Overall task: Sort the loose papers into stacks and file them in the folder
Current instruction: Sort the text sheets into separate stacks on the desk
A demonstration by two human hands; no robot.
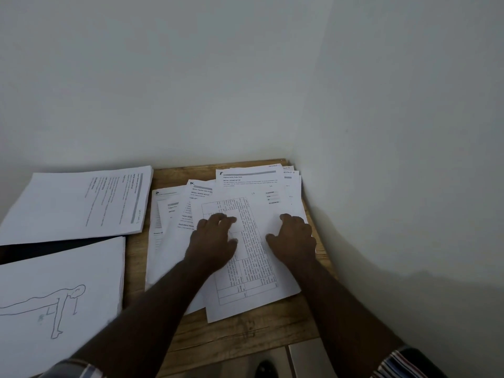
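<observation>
Two sorted stacks lie at the left: a near stack (62, 296) topped by a line drawing of a figure doing a push-up, and a far stack (79, 203) of printed text pages, with a dark folder (41, 248) showing between them. Loose papers (174, 236) fan across the wooden desk (245, 331) in the corner. On top lies a table sheet (251, 257), tilted. Left hand (211, 241) and right hand (293, 238) press it, fingers curled downward; neither grip closes on anything.
</observation>
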